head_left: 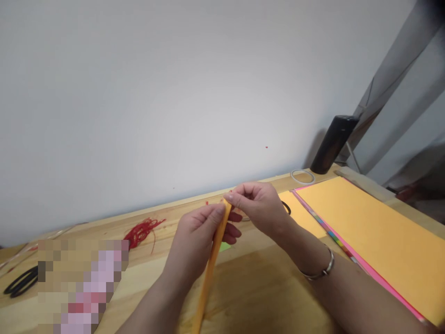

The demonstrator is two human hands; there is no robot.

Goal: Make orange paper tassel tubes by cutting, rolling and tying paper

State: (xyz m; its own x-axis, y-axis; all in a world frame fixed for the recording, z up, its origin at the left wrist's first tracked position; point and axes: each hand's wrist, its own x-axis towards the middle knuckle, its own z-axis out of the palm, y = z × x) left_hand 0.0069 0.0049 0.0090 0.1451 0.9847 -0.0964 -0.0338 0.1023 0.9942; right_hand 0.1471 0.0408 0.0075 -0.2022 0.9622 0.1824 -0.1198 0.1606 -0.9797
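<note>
- Wall [208, 93]: pale, directly behind the table [139, 276]
- Table: wooden, set along the wall, below my hands
- Orange sheet [375, 227]: flat on the table, right of my right arm; a pink layer shows along its left edge
- My left hand [194, 236]: pinches the orange strip [212, 262], thumb on the near face, just below my right hand
- My right hand [260, 202]: pinches the strip's upper end between thumb and forefinger
- Black cylinder [333, 146]: at the table's far right, near the wall
- Orange strip: held above the table, slanting down towards me; lower end out of view
- Red threads [143, 232]: tangled on the table, left of my left hand
- White ring [292, 177]: beside the cylinder
- Bracelet [328, 266]: around my right wrist
</note>
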